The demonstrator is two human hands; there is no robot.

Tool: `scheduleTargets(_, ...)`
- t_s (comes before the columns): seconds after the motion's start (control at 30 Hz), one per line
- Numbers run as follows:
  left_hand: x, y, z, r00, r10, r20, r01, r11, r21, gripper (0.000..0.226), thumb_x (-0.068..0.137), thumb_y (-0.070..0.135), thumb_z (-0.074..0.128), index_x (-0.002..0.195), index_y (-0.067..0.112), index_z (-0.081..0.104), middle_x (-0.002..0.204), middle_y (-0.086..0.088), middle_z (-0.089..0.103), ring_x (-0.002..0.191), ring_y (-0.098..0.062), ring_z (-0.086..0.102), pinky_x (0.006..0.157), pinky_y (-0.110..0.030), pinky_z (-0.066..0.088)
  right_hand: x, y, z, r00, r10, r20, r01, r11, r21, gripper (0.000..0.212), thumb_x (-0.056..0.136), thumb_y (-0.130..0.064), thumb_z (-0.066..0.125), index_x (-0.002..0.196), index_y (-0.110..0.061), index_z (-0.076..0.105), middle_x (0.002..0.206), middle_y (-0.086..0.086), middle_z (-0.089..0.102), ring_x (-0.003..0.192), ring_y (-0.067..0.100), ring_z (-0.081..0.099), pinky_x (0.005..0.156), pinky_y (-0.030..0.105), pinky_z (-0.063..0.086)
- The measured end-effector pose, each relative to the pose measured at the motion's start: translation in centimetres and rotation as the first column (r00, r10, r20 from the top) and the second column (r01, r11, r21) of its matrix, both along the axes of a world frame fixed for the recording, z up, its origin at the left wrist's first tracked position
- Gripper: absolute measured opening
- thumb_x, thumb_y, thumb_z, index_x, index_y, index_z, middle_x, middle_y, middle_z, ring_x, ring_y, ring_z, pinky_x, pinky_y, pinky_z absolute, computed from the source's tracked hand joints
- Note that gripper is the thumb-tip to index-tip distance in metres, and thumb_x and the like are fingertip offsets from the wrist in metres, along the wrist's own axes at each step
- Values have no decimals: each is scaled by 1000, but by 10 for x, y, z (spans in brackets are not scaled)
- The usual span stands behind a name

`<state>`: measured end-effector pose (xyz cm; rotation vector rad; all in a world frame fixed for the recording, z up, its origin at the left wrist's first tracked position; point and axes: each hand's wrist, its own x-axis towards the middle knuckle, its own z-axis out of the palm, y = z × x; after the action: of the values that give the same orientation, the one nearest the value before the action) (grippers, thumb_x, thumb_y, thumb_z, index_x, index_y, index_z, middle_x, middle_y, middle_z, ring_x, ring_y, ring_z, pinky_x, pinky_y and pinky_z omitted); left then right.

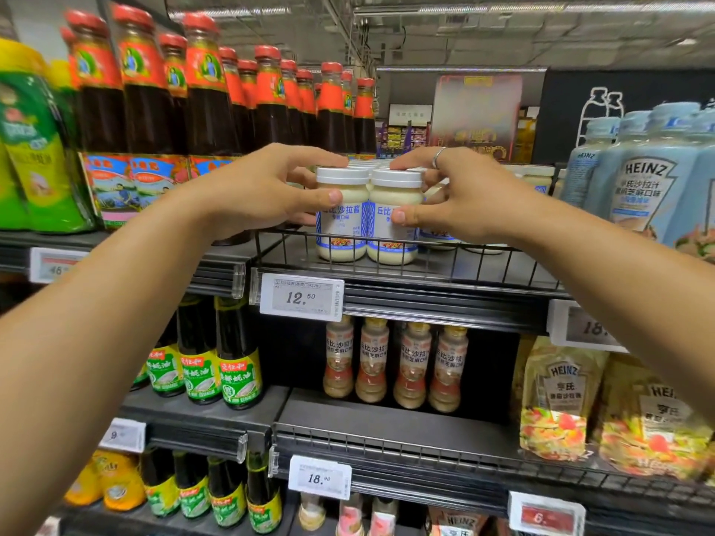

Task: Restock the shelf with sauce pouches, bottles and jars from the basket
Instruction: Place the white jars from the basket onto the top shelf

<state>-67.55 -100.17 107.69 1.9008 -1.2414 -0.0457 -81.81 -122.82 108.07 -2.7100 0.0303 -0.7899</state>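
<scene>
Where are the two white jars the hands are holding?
In the head view, the two white-lidded jars stand side by side at the front of the upper wire shelf, between the left hand and right hand, above the 12.50 price tag.

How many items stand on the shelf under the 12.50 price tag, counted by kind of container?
Salad dressing bottles, with pale caps: 4
Heinz pouches, at the right end: 2, as far as can be seen
Total: 6
</scene>
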Motion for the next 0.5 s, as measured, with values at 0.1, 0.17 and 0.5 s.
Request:
scheduleTargets(0.1,2,-1,-1,1000,1,-15,-1,1000,19,46,94,29,69,138,40,59,126,-4,67,114,-12,67,92,-32,59,2,5,-3,1000,-10,9,11,1000,-20,67,79,-50,79,139,-38,52,114,-6,61,96,13,66,95,30,50)
scheduleTargets(0.17,3,-2,-1,999,-2,-32,3,1000,27,45,94,30,70,136,42,59,126,-4,67,113,-10,68,90,-30,59,1,5,-5,1000,0,-12,0,1000,-6,68,82,-50,77,142,-37,48,118,-6,60,101,15,66,97,34,52)
scheduleTargets(0.5,14,-22,-1,895,75,-440,-135,985,-107,68,94,71,45,136,18,58,131,-12,67,122,-29,64,106,-40,48,1,6,-6,1000,20,-6,-12,794,608,71,83,-50,77,136,-18,42,118,7,60,98,25,72,78,36,63)
